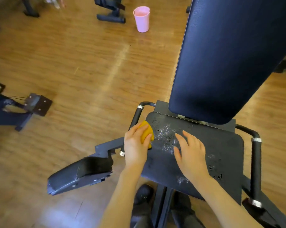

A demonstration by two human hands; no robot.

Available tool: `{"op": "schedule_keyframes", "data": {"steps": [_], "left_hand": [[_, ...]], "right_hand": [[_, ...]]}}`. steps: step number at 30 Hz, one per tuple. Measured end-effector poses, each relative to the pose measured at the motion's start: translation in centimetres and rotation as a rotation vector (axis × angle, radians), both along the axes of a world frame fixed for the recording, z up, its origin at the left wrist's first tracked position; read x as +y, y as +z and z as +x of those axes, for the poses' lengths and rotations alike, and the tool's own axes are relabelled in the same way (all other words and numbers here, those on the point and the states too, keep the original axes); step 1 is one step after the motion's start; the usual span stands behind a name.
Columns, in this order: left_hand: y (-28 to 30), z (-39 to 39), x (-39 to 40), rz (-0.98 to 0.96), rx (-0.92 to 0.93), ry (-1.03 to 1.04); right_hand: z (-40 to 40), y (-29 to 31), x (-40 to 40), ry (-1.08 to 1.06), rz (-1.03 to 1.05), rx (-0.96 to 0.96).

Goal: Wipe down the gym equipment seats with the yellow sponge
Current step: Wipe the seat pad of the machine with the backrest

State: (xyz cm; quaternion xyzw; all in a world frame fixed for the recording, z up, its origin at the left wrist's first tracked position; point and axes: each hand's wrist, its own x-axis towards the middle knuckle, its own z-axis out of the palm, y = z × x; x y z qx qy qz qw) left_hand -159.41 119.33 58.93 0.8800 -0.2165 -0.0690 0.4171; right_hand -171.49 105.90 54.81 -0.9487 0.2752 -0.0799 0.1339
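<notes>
Left hand (pixel 135 145): grips yellow sponge (pixel 147 132) at the left edge of the worn black seat (pixel 221 153). Right hand (pixel 190 153): fingers straight, spread over seat. Step: wiping begun; next likely a rightward sweep across the pad.

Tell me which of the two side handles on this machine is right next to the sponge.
The handle on the seat's left side, beside the left hand holding the yellow sponge. The other handle is across the seat.
</notes>
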Motion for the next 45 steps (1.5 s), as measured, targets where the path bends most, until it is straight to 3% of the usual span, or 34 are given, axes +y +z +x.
{"op": "schedule_keyframes", "data": {"steps": [6, 10, 16, 23, 31, 37, 45], "left_hand": [[-4.4, 0.2, -1.0, 0.097, 0.001, 0.064], [-6.6, 0.1, -1.8, 0.057, 0.025, 0.068], [-12.1, 2.2, -2.3, 0.249, 0.055, 0.003], [-15.6, 7.3, -5.9, 0.249, -0.086, -0.143], [-18.5, 10.6, -8.8, 0.442, -0.185, -0.204], [-19.9, 10.0, -8.3, 0.455, -0.317, -0.188], [-19.8, 6.4, -3.6, 0.304, -0.252, -0.149]], "right_hand": [[0.5, -3.4, -3.7, 0.082, 0.076, 0.099], [1.3, -6.8, -4.3, 0.077, 0.108, 0.115], [3.2, -11.8, -4.2, -0.026, 0.103, 0.092], [5.5, -15.5, -4.8, -0.162, 0.088, 0.062], [5.3, -16.4, -4.3, -0.183, -0.059, 0.072], [5.4, -16.4, -4.0, -0.196, -0.090, 0.060], [5.5, -16.5, -4.0, -0.211, -0.087, 0.042]]}}
